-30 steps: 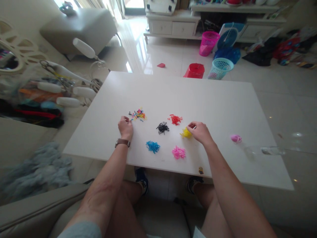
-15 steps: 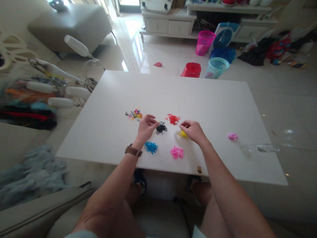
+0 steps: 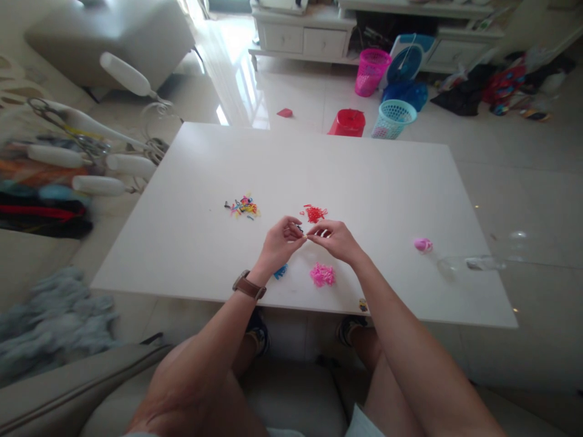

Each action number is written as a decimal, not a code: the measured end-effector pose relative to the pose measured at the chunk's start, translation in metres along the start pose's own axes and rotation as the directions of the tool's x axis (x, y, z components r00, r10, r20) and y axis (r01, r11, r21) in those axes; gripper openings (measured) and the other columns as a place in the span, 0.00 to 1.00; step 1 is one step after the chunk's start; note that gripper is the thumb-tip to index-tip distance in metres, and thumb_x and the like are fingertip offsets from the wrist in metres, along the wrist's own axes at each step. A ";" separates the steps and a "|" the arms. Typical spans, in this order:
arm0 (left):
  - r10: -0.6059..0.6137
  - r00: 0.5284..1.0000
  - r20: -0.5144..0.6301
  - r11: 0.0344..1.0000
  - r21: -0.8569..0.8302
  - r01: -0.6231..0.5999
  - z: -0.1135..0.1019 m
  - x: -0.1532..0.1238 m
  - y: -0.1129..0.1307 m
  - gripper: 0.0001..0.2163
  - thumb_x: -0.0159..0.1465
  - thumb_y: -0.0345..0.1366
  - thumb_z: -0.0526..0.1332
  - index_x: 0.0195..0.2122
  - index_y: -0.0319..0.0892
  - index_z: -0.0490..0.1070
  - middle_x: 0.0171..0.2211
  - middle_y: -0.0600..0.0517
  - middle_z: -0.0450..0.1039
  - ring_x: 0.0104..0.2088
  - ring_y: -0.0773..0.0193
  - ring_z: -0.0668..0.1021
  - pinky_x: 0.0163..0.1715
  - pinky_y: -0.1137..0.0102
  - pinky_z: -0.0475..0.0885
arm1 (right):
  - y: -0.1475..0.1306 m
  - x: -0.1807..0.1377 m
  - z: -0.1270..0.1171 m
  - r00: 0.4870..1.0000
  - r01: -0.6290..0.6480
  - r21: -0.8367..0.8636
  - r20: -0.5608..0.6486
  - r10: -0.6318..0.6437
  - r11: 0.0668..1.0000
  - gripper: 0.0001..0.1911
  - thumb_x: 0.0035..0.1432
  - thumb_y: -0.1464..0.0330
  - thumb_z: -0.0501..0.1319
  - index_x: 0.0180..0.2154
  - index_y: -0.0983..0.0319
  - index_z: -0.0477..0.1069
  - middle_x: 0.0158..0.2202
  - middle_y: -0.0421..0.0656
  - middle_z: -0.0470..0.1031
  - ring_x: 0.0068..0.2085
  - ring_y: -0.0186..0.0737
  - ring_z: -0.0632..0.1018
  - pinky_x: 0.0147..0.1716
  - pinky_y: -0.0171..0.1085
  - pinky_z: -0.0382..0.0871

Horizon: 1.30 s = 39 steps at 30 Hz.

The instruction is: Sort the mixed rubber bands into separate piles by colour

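Small piles of rubber bands lie on a white table (image 3: 387, 188): a mixed-colour pile (image 3: 243, 207), a red pile (image 3: 314, 213), a pink pile (image 3: 322, 274) and a blue pile (image 3: 280, 271) partly under my left wrist. My left hand (image 3: 280, 243), with a brown watch, and my right hand (image 3: 334, 238) meet fingertip to fingertip above the middle of the piles. Both pinch something tiny that I cannot make out. The black and yellow piles are hidden beneath my hands.
A pink object (image 3: 423, 244) and a clear plastic bag (image 3: 473, 264) lie at the table's right. On the floor beyond stand a red bucket (image 3: 347, 122), a teal basket (image 3: 393, 118) and a pink basket (image 3: 371, 71). Clutter with white handles (image 3: 91, 159) sits left.
My left hand moved right from the mixed pile to the middle. My right hand left the yellow pile and came left to meet it. Both now pinch together.
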<state>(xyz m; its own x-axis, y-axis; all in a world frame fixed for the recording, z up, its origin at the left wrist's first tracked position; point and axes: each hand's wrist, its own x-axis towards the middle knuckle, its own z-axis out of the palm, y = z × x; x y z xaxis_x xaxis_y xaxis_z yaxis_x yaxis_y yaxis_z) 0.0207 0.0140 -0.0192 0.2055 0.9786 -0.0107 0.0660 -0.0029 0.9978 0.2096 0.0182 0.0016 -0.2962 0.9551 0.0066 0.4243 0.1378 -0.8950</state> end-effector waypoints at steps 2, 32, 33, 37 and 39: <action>-0.001 1.000 0.000 1.000 0.014 0.001 -0.002 -0.001 0.000 0.16 0.56 0.33 0.70 0.44 0.44 0.69 0.31 0.55 0.74 0.32 0.67 0.80 0.36 0.71 0.76 | 0.001 0.001 -0.005 0.998 -0.016 -0.026 -0.053 0.015 1.000 0.07 0.57 0.64 0.65 0.32 0.60 0.79 0.33 0.42 0.80 0.33 0.36 0.77 0.33 0.34 0.70; -0.069 0.994 -0.082 0.994 0.081 0.075 -0.010 0.002 -0.005 0.09 0.57 0.31 0.66 0.39 0.43 0.71 0.33 0.52 0.77 0.32 0.64 0.81 0.34 0.69 0.77 | 0.046 -0.012 -0.054 0.924 -0.377 -0.452 -0.241 0.296 0.809 0.08 0.56 0.71 0.63 0.37 0.59 0.80 0.38 0.43 0.82 0.36 0.38 0.78 0.41 0.37 0.70; -0.071 0.995 -0.073 0.995 0.069 0.076 -0.010 0.001 -0.005 0.09 0.57 0.31 0.66 0.39 0.43 0.71 0.33 0.52 0.77 0.33 0.64 0.81 0.35 0.68 0.77 | 0.043 -0.012 -0.052 0.931 -0.355 -0.432 -0.241 0.273 0.829 0.07 0.57 0.71 0.63 0.36 0.60 0.80 0.38 0.43 0.82 0.35 0.37 0.78 0.41 0.37 0.71; -0.074 0.996 -0.044 0.996 0.049 0.076 -0.006 -0.001 -0.005 0.09 0.58 0.31 0.66 0.39 0.44 0.71 0.33 0.52 0.76 0.33 0.64 0.82 0.37 0.67 0.78 | 0.024 -0.009 -0.034 0.975 -0.198 -0.273 -0.152 0.161 0.941 0.07 0.57 0.71 0.63 0.38 0.61 0.80 0.35 0.43 0.82 0.33 0.36 0.78 0.39 0.36 0.72; -0.067 0.997 -0.032 0.996 0.049 0.068 -0.004 -0.003 -0.004 0.09 0.57 0.31 0.67 0.38 0.44 0.71 0.33 0.52 0.77 0.34 0.64 0.82 0.38 0.67 0.78 | 0.014 -0.010 -0.020 0.990 -0.114 -0.152 -0.099 0.100 0.982 0.10 0.57 0.70 0.64 0.42 0.60 0.80 0.37 0.43 0.82 0.35 0.36 0.79 0.37 0.35 0.73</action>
<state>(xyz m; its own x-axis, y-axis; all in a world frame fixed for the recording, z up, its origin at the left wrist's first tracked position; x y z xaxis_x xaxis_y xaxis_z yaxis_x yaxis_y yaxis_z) 0.0164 0.0122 -0.0225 0.1695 0.9827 -0.0752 0.1275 0.0538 0.9904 0.2360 0.0162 -0.0022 -0.1662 0.9853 -0.0384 0.5805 0.0663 -0.8115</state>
